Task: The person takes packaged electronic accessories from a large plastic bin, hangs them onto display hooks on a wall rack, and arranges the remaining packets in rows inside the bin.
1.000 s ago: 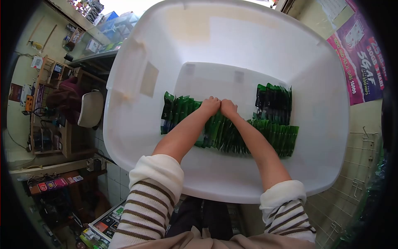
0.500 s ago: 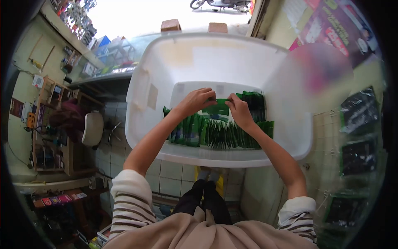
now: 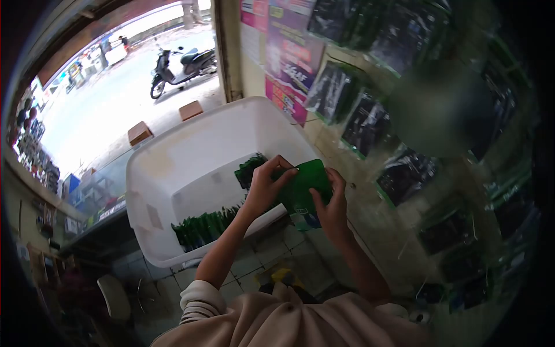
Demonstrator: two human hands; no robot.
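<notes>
A flat green packet (image 3: 307,188) is held up near the right front rim of the white tub (image 3: 165,168). My left hand (image 3: 267,186) is closed on its upper left edge, thumb and fingers pinching it. On the packet's right side, my right hand (image 3: 332,205) grips it with the thumb across the front. Inside the tub, a row of green packets (image 3: 202,229) stands along the near side, partly hidden by my left arm. A second group of dark green packets (image 3: 247,170) is farther back, just left of my left hand.
Dark packs in clear plastic (image 3: 365,124) hang on the wall at the right. Posters (image 3: 289,58) are on the wall beyond the tub. Two bricks (image 3: 139,133) lie behind it, and a scooter (image 3: 182,66) stands outside. A chair (image 3: 114,296) is at the lower left.
Both hands have lifted a green packet out of the tub and moved it right. The view has turned right, bringing the wall of hanging packs and the scooter further into sight.
</notes>
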